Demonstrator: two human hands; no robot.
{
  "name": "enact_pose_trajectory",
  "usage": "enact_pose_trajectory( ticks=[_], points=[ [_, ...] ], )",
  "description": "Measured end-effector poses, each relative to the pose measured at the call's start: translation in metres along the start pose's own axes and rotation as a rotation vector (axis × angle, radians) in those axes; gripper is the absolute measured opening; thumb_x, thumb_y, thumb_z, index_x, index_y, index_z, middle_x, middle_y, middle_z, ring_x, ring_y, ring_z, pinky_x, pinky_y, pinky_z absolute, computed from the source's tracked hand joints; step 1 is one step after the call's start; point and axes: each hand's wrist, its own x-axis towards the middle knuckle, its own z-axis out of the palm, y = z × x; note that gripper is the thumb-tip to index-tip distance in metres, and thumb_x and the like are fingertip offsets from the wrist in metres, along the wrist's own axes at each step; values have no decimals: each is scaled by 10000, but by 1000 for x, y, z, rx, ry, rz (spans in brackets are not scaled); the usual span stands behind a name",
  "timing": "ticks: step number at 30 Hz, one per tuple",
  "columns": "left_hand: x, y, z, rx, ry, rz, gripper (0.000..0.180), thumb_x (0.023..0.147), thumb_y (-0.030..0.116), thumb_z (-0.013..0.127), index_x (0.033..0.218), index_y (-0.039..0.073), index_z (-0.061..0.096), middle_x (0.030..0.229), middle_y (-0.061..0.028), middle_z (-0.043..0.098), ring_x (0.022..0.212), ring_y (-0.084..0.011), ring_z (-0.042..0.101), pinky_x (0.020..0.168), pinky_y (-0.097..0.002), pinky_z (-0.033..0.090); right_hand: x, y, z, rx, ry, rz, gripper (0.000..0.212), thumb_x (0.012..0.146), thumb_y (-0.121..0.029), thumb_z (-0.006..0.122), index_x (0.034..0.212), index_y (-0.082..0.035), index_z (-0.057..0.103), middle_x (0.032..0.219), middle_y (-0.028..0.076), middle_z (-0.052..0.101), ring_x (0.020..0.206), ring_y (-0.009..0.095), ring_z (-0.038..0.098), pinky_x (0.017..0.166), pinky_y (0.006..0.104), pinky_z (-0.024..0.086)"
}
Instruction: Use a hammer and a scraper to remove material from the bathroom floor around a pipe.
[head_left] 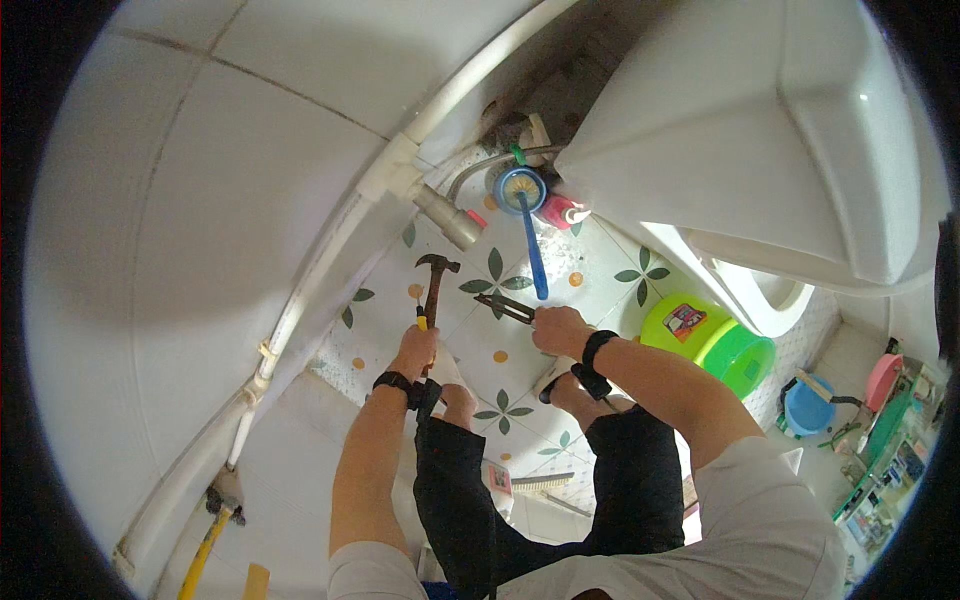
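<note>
My left hand (414, 352) is closed round the handle of a claw hammer (434, 285), its head pointing up toward the pipes. A small yellow piece (422, 321) shows at the same grip; I cannot tell what it belongs to. My right hand (561, 331) grips a dark pair of pliers (507, 308), whose narrow jaws point left toward the hammer, apart from it. Both tools are above the patterned floor. Beyond them a grey pipe fitting with a red part (450, 219) juts from the white wall pipe (386, 172). A blue long-handled brush (531, 245) stands in a round blue holder (521, 190).
A white toilet (740, 150) fills the upper right, a pink bottle (560, 211) beside its base. Right of my right arm stand a yellow-green bucket (690, 328) and a blue basin (808, 404). A yellow-handled brush (205, 550) leans at the lower left. Tiled wall (230, 200) lies left.
</note>
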Motion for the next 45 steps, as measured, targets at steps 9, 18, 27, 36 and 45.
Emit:
enact_pose_trajectory(
  ticks=[9,18,27,36,45],
  points=[
    [-111,-22,48,-171,62,-48,295,829,278,584,711,21,503,509,-38,467,375,-175,462,362,-329,382,-84,6,-22,177,-4,126,195,711,-170,567,771,3,635,829,207,624,787,334,643,722,431,519],
    [-280,-9,56,-271,-50,-131,229,876,263,576,784,88,461,537,-6,470,382,-134,463,328,-279,365,-217,-7,-42,458,112,134,284,780,-259,545,850,15,561,858,218,603,775,382,624,674,446,513],
    [-373,-5,67,-241,-72,-134,169,854,168,586,814,102,436,597,-3,470,430,-117,446,378,-272,388,-357,20,-28,674,167,312,398,784,-344,559,861,46,537,803,255,613,792,422,601,715,478,476],
    [-373,1,64,-48,-186,-148,146,859,165,562,813,89,445,607,-19,479,449,-129,462,398,-278,392,-454,8,34,1118,274,839,399,796,-367,552,818,32,541,693,213,615,589,363,614,594,439,498],
    [-403,-12,86,20,-191,-133,160,860,193,580,809,92,467,610,-10,490,464,-117,475,410,-273,400,-497,-19,69,1186,307,782,452,782,-426,594,880,14,556,859,234,618,810,385,608,720,439,474]
  ],
)
